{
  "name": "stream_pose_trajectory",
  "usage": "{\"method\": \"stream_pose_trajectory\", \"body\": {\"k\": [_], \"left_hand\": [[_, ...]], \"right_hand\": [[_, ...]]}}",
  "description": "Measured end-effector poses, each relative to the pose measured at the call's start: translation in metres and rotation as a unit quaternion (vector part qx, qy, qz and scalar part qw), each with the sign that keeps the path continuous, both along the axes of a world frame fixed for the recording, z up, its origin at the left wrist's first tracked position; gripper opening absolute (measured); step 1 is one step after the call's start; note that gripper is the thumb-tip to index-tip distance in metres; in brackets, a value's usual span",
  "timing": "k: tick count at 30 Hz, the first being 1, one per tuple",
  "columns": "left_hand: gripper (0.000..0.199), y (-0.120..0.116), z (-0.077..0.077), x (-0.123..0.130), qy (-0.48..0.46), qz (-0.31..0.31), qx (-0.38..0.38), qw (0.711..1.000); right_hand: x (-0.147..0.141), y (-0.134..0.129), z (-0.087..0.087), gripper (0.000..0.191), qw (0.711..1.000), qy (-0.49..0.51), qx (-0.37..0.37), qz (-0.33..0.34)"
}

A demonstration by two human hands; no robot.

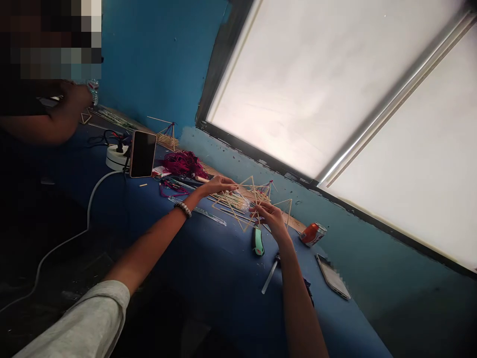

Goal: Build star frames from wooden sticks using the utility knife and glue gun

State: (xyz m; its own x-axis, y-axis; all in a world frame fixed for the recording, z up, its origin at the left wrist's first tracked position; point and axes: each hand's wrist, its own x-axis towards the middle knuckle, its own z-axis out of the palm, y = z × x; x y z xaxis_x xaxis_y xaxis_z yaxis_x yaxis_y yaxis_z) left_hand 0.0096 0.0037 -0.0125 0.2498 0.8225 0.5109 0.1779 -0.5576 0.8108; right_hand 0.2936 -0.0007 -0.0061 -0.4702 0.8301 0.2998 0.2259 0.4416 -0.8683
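A star-like frame of thin wooden sticks (pixel 235 217) is held up above the blue table (pixel 208 248). My left hand (pixel 219 185), with a beaded bracelet on the wrist, pinches the frame at its upper left. The fingers of my right hand (pixel 269 215) are closed on the frame's right side. Just below my right hand lies a green and black cutter (pixel 257 241). Behind the hands are loose sticks in clear wrapping (pixel 238 201). Further left lies a heap of magenta string (pixel 183 163).
An orange can (pixel 313 233) and a phone (pixel 333 276) are at the right. Another phone (pixel 143 154) leans upright by a white power socket (pixel 118 158) with cables. At the upper left is another person's arm (pixel 55 124). A glue stick (pixel 270 277) lies near my right forearm.
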Motion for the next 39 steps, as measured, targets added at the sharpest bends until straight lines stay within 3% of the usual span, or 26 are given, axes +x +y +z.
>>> {"method": "stream_pose_trajectory", "body": {"k": [8, 13, 17, 21, 31, 39], "left_hand": [[0.05, 0.006, -0.001, 0.0, -0.056, 0.025, -0.024, 0.998], [0.061, -0.001, 0.004, 0.005, -0.127, -0.01, -0.025, 0.992], [0.054, -0.009, 0.006, 0.012, -0.071, -0.043, -0.051, 0.995], [0.068, -0.008, 0.003, 0.015, -0.034, -0.058, -0.124, 0.99], [0.059, -0.007, 0.002, 0.012, -0.032, -0.031, -0.101, 0.994], [0.057, -0.002, -0.002, 0.012, -0.029, -0.009, -0.099, 0.995]], "right_hand": [[-0.012, 0.017, -0.017, 0.058, 0.985, -0.021, 0.158, -0.065], [-0.017, 0.017, -0.015, 0.058, 0.99, 0.061, 0.107, -0.069], [-0.016, 0.015, -0.011, 0.055, 0.986, 0.091, 0.098, -0.1], [-0.013, 0.014, -0.01, 0.055, 0.983, 0.097, 0.109, -0.112], [-0.011, 0.024, -0.015, 0.051, 0.979, 0.105, 0.137, -0.111], [-0.011, 0.018, -0.012, 0.054, 0.984, 0.086, 0.137, -0.073]]}}
